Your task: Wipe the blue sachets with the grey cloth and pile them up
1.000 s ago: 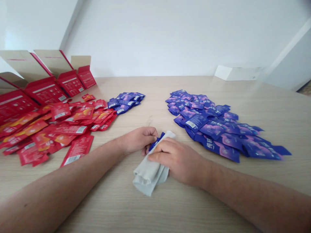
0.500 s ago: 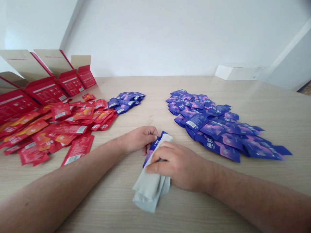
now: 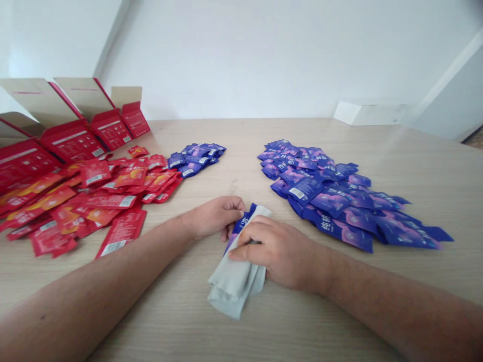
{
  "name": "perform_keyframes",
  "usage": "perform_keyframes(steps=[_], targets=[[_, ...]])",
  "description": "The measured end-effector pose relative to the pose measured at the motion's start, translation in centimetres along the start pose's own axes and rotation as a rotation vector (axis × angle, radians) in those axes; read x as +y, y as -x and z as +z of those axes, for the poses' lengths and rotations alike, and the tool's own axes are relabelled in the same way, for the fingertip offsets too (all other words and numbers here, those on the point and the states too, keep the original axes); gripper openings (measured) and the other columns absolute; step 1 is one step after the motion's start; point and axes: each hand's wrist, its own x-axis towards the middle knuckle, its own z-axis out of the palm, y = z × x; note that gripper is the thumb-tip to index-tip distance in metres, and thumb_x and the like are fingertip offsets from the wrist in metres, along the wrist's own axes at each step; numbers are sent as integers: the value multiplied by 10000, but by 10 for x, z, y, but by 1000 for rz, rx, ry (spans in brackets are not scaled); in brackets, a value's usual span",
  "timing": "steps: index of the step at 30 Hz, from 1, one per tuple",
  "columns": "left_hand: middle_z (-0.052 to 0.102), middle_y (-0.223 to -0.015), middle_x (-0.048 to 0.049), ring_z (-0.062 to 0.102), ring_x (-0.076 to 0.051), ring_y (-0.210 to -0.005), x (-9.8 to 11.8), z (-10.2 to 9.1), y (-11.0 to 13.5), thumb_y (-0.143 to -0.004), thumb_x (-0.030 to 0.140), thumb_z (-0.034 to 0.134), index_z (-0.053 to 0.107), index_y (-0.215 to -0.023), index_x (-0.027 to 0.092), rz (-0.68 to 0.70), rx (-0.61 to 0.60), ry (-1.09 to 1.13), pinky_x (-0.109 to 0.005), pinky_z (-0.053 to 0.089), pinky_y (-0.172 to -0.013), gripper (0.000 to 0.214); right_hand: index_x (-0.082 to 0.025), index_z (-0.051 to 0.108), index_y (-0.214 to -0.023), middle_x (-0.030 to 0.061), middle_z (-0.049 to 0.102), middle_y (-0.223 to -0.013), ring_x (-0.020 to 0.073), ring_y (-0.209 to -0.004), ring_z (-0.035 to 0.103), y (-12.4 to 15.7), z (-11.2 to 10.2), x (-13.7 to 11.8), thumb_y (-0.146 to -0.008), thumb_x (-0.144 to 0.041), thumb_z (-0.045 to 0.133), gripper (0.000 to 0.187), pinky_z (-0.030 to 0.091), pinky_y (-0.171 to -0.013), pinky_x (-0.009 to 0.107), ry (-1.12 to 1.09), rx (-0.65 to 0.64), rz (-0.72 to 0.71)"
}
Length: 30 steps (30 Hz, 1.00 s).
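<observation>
My left hand (image 3: 214,217) is closed on the upper end of a blue sachet (image 3: 243,222) that lies on the table near the front middle. My right hand (image 3: 277,251) presses a folded pale grey cloth (image 3: 233,284) down on that sachet, fingers curled over the cloth. Most of the sachet is hidden under the cloth and my right hand. The two hands touch each other at the sachet.
A wide heap of blue sachets (image 3: 339,201) lies to the right. A small blue pile (image 3: 196,156) and a spread of red sachets (image 3: 86,196) lie to the left, beside open red cartons (image 3: 71,136). A white box (image 3: 368,113) sits at the far right edge of the wooden table (image 3: 241,136).
My right hand slid the cloth toward me along the sachet, then partway back up. More of the blue sachet shows than a second ago. My left hand stayed put.
</observation>
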Motion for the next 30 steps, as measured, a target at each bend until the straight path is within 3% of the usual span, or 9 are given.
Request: perform_keyframes(steps=[5, 10, 16, 21, 25, 28, 30], targets=[[563, -581, 44, 527, -80, -428, 3, 0, 1, -910, 326, 535, 523, -868, 176, 18, 17, -54, -154, 426, -398, 156, -193, 694, -1180, 99, 663, -1090, 237, -1032, 576, 2, 3, 13, -919, -169, 640, 267, 495, -913, 389, 53, 104, 163], [593, -613, 29, 541, -91, -437, 3, 0, 2, -924, 342, 506, 531, -900, 178, 3, -28, -67, -173, 440, -402, 167, -197, 697, -1166, 86, 672, -1097, 227, -1040, 578, 1, 4, 9, -957, -205, 598, 231, 488, -935, 377, 4, 56, 82], [555, -592, 47, 521, -78, -434, 3, 1, 0, -906, 333, 524, 512, -874, 178, 1, 17, -51, -157, 423, -401, 158, -190, 680, -1200, 93, 660, -1088, 234, -1018, 579, 3, 4, 12, -906, -146, 641, 300, 499, -905, 381, 12, 72, 204], [584, -625, 36, 533, -83, -450, 6, 1, 1, -893, 311, 519, 544, -890, 175, -10, -21, -65, -169, 435, -416, 138, -176, 689, -1172, 85, 663, -1113, 221, -1071, 565, 0, 5, 6, -971, -203, 576, 232, 473, -966, 362, -10, 64, 88], [569, -609, 43, 528, -83, -458, 5, 1, 2, -864, 283, 540, 546, -870, 179, 2, 11, -67, -164, 423, -424, 104, -166, 679, -1189, 98, 663, -1126, 230, -1066, 575, 0, 3, 10, -937, -159, 604, 263, 478, -963, 375, -8, 105, 154], [581, -600, 39, 536, -100, -448, 2, -1, 1, -875, 330, 542, 539, -884, 187, -14, -9, -38, -187, 429, -424, 143, -168, 682, -1180, 98, 678, -1097, 226, -1028, 604, 0, -1, 10, -913, -138, 616, 277, 496, -936, 368, -80, 70, 122], [575, -605, 37, 531, -94, -464, 0, -2, 0, -868, 345, 572, 547, -865, 181, 4, 12, -12, -184, 421, -443, 166, -178, 671, -1202, 95, 681, -1096, 221, -1027, 612, 0, -5, 8, -905, -119, 609, 309, 497, -937, 363, -132, 116, 119]])
